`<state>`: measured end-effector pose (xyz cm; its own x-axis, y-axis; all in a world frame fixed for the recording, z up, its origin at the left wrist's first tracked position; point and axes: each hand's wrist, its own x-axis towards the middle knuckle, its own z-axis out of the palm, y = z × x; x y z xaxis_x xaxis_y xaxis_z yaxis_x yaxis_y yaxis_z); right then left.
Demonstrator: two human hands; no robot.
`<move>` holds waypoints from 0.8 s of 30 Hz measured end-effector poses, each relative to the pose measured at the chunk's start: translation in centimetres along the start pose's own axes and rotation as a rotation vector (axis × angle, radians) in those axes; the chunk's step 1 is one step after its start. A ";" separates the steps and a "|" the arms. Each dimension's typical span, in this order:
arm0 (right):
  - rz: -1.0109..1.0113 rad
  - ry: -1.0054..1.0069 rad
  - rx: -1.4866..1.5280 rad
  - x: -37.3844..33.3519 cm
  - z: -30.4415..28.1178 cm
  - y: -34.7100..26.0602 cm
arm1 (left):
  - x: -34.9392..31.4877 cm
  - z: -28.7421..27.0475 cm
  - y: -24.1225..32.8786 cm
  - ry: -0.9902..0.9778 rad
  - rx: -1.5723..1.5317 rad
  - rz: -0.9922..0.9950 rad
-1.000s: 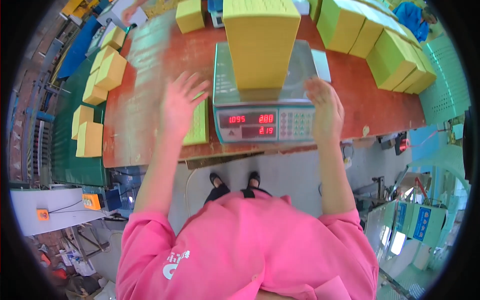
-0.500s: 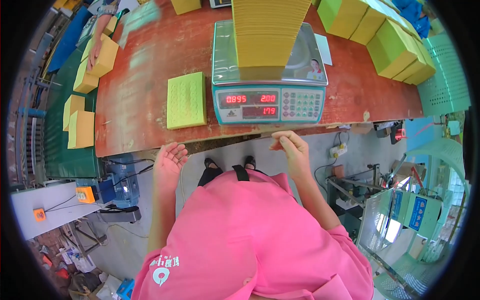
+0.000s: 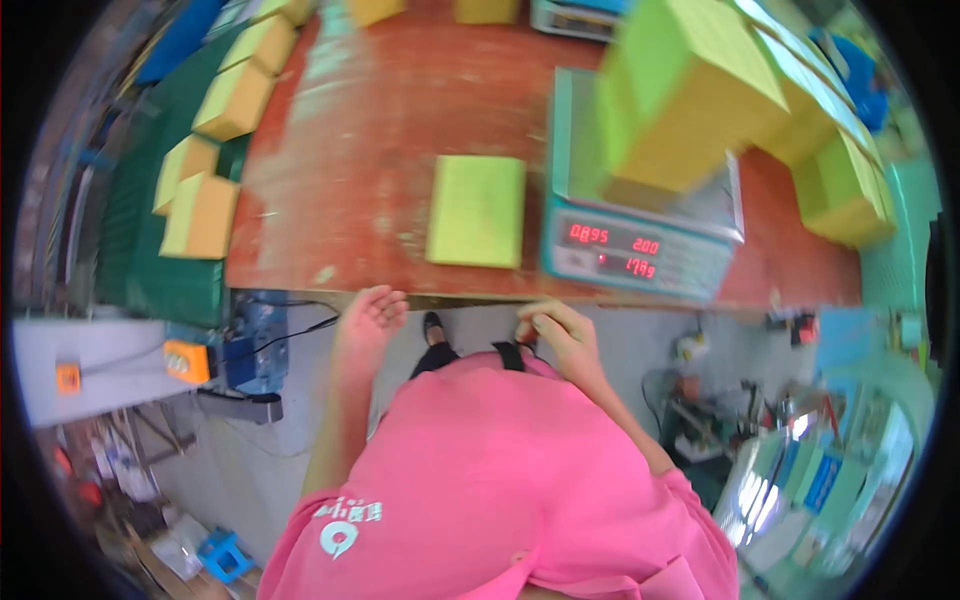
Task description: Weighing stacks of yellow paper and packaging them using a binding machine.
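Palm up, my left hand [image 3: 374, 318] is held just in front of the table's near edge, its fingers slightly curled and apart, with nothing in them. My right hand [image 3: 563, 342] is also in front of that edge, fingers bent in toward the thumb; whether anything is inside is hidden. A low stack of yellow-green paper [image 3: 476, 212] lies on the table beyond the hands, touched by neither. To its right stands a teal digital scale [image 3: 640, 258] with lit red digits. On the scale's pan rests a tall block of yellow paper [image 3: 690, 120], blurred.
The worn red tabletop [image 3: 350, 190] spans the view. Yellow paper blocks [image 3: 235, 100] line its left side, on and beside a green surface [image 3: 130, 250]. More blocks [image 3: 845, 190] stand at the right. A second scale [image 3: 572, 20] is at the far edge. An orange switch box [image 3: 186, 361] sits at lower left.
The view has turned left, so the scale and paper stack appear farther right. My right hand has come nearer my left. The other person's arm at upper left is out of view.
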<state>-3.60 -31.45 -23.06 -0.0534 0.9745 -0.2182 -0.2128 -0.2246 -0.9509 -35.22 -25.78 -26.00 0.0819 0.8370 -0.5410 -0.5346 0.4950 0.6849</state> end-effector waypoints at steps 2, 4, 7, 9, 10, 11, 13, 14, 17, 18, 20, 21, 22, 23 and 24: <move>0.038 -0.018 -0.087 1.2 1.6 0.9 | 1.1 -1.1 1.6 -0.077 -0.058 -0.037; 0.033 -0.083 -0.051 2.5 4.8 0.8 | 1.4 -1.9 4.2 -0.032 -0.035 -0.002; 0.080 -0.084 -0.025 4.8 9.7 -0.8 | 1.5 -3.0 8.4 0.012 0.065 -0.017; 0.042 -0.190 -0.069 6.6 12.4 -0.9 | 2.2 -4.1 10.7 -0.048 0.161 0.154; 0.053 -0.139 -0.072 7.4 13.5 -0.9 | 2.6 -4.1 11.6 -0.081 0.167 0.114; 0.045 -0.165 -0.114 8.2 14.4 -0.8 | 3.2 -3.8 12.4 -0.109 0.270 0.140; 0.045 -0.150 -0.156 8.6 15.6 -0.8 | 4.2 -2.2 13.7 -0.174 0.379 0.143; 0.051 -0.112 -0.121 8.5 16.0 -0.6 | 4.7 -0.6 13.8 -0.256 0.523 0.158; -0.003 -0.007 -0.086 7.9 16.2 0.7 | 6.8 3.5 12.7 -0.444 0.670 0.150; 0.000 0.062 -0.087 7.4 16.2 0.8 | 8.0 4.1 11.4 -0.554 0.770 0.223; 0.005 0.155 -0.083 6.2 16.0 1.4 | 8.8 6.1 9.9 -0.689 0.870 0.287; 0.024 0.206 -0.068 5.5 15.7 1.9 | 8.8 7.6 9.2 -0.791 1.001 0.441; 0.041 0.248 -0.051 4.9 15.5 2.1 | 8.7 8.7 8.6 -0.885 1.128 0.606; 0.042 0.271 -0.047 4.4 15.4 2.1 | 8.8 9.6 7.9 -0.908 1.126 0.597; 0.036 0.307 -0.037 3.8 15.4 1.9 | 8.9 10.3 7.3 -0.972 1.225 0.782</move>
<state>-19.25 -28.22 -22.36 0.2379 0.9229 -0.3029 -0.1798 -0.2646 -0.9475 -29.73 -12.30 -20.79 0.8127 0.5404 0.2179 0.1602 -0.5669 0.8081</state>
